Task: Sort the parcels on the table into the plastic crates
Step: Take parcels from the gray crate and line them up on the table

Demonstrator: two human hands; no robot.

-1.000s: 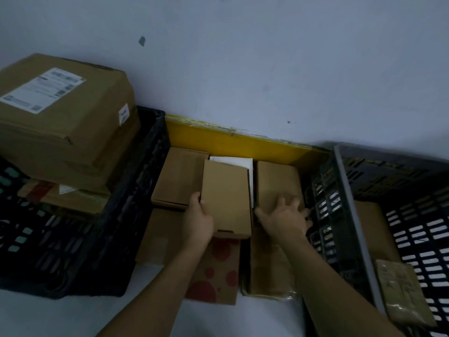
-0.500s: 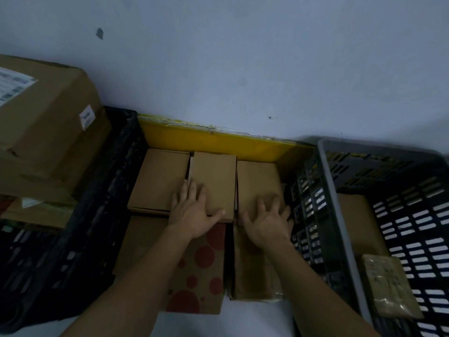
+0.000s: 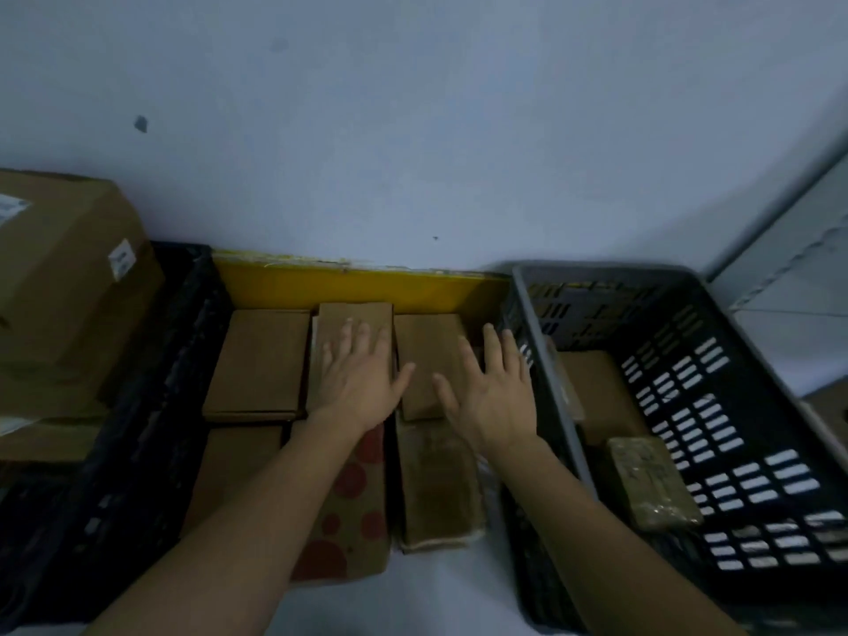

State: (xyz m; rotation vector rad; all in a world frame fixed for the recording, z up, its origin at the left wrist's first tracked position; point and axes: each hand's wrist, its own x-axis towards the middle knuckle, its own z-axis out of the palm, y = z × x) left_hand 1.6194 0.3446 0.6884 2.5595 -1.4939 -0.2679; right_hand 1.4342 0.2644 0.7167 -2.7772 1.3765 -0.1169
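Your left hand (image 3: 362, 381) lies flat with fingers spread on the middle box (image 3: 355, 323) in the far row; your right hand (image 3: 493, 392) lies just as flat and spread over the right box (image 3: 426, 355), its outer fingers up against the wall of the grey crate (image 3: 596, 275); neither hand pinches or curls round anything. The step looks like squaring the parcels into a tidy row, so press down lightly and slide rather than lift; keep the middle box's long edges parallel to the left box (image 3: 257, 360) beside it, and close the narrow gaps evenly; watch your right knuckles against the crate wall.

The parcels are plain brown cardboard, flat and oblong, lying between the black crate (image 3: 151, 383) on the left and the grey crate on the right, against a yellow board (image 3: 358, 286) at the far side; nearer you sit a red-spotted box (image 3: 355, 511) and a clear-wrapped packet (image 3: 438, 488); the grey crate already holds a wrapped parcel (image 3: 651, 484).
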